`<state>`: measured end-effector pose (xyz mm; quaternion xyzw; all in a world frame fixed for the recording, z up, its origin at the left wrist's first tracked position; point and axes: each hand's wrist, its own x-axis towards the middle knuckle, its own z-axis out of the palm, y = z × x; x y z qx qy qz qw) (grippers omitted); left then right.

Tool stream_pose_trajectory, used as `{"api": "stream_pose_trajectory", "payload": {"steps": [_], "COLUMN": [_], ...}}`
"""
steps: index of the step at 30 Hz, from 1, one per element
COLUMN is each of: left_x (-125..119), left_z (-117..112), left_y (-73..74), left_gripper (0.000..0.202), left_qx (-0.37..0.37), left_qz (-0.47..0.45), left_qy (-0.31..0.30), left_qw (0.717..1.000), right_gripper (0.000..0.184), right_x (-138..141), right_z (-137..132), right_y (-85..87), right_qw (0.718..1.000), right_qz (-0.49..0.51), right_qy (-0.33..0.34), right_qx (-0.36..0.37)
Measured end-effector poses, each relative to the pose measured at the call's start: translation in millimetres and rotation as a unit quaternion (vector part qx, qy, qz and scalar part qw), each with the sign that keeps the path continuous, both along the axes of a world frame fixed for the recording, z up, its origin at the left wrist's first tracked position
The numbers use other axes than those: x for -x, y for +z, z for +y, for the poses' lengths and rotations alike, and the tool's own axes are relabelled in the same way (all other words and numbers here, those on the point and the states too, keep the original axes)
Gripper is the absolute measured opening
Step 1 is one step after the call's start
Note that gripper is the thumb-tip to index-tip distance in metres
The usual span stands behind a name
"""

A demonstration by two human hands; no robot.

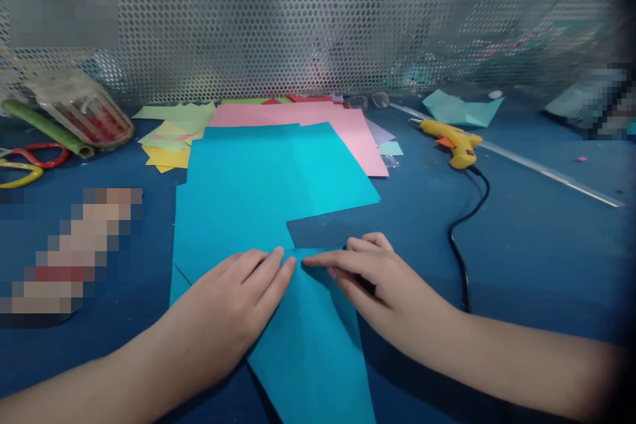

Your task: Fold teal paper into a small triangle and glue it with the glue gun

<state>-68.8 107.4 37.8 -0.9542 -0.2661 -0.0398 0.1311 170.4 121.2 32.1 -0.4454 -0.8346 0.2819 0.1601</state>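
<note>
A blue sheet of paper (318, 344) lies nearest me, its lower part running out of view. My left hand (248, 291) rests on its left side with the fingers stretched out flat. From the right, my right hand (368, 271) touches the paper near its top edge with an extended index finger, the other fingers loosely bent. Both sets of fingertips are close together near the middle of that edge. Beyond them lie more blue paper sheets (258, 172), overlapping, and part of one sits under my left hand. Neither hand holds anything that I can see.
Behind the blue sheets lie pink paper (348, 126) and yellow-green scraps (173, 132). A yellow glue gun (457, 142) with a black cord (452, 232) is at right, near a clear stick (541, 169) and folded paper (462, 109). Scissors (50, 156) and a jar (84, 109) are left.
</note>
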Motion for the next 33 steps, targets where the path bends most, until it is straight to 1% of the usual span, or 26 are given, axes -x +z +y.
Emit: {"api": "stream_pose_trajectory", "payload": {"steps": [4, 8, 12, 16, 22, 27, 29, 33], "left_x": [0, 0, 1, 1, 2, 2, 1, -1], "left_z": [1, -1, -2, -3, -3, -4, -2, -2], "left_y": [-1.2, -6.0, -11.8, -12.8, -10.1, -8.9, -5.1, 9.0], "left_gripper": [0.052, 0.055, 0.055, 0.055, 0.051, 0.053, 0.053, 0.052], "left_qx": [-0.002, -0.003, -0.003, 0.002, 0.005, 0.011, 0.008, 0.019], "left_qz": [-0.007, -0.018, -0.029, -0.03, -0.027, -0.023, -0.015, 0.02], "left_qy": [0.003, 0.01, 0.019, 0.018, 0.017, 0.016, 0.009, -0.005], "left_qw": [1.0, 1.0, 0.999, 0.999, 0.999, 1.0, 1.0, 1.0], "right_gripper": [0.039, 0.04, 0.041, 0.041, 0.042, 0.041, 0.041, 0.041], "right_x": [0, 0, 0, 0, 0, -1, -1, -1], "right_z": [0, 0, 1, 0, 0, 0, 0, 0], "right_y": [-1.0, -0.2, 0.8, 0.8, 0.6, -0.1, -0.7, -2.1], "right_qw": [1.0, 1.0, 1.0, 1.0, 1.0, 1.0, 1.0, 1.0], "right_qz": [0.009, 0.01, 0.008, 0.002, 0.0, -0.009, -0.01, -0.01], "right_qy": [0.004, 0.009, 0.016, 0.016, 0.013, 0.016, 0.014, 0.01], "right_qx": [0.004, 0.008, 0.003, -0.003, -0.002, -0.003, -0.009, -0.015]}}
